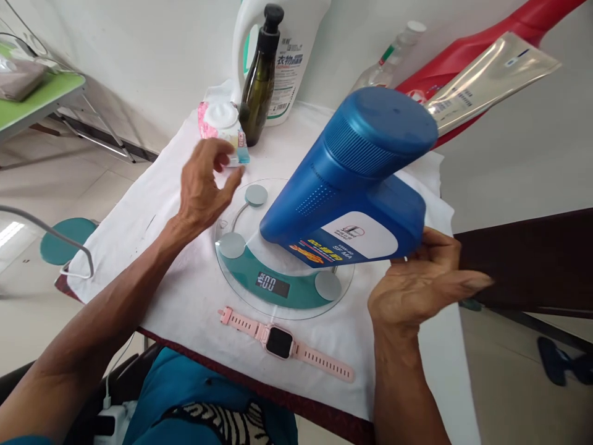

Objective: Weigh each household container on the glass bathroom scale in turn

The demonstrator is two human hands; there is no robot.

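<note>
A blue motor oil bottle (352, 179) with a ribbed cap stands over the round glass scale (250, 278), whose display reads 0.0. Whether its base rests on the glass is hard to tell. My right hand (417, 284) is beside the bottle's lower right side, palm up and thumb stretched out; some fingertips are hidden behind the bottle, perhaps touching it. To the left, my left hand (204, 179) hovers open above the cloth with its fingers apart and nothing in them. Just beyond it lies a pack of wipes (222, 120) with a white lid.
A pink watch (280, 341) lies before the scale. Behind stand a dark pump bottle (257, 86), a white detergent jug (296, 55), a clear bottle (386, 59), a red container (486, 46) and a gold tube (491, 83). White cloth (185, 321) covers the table.
</note>
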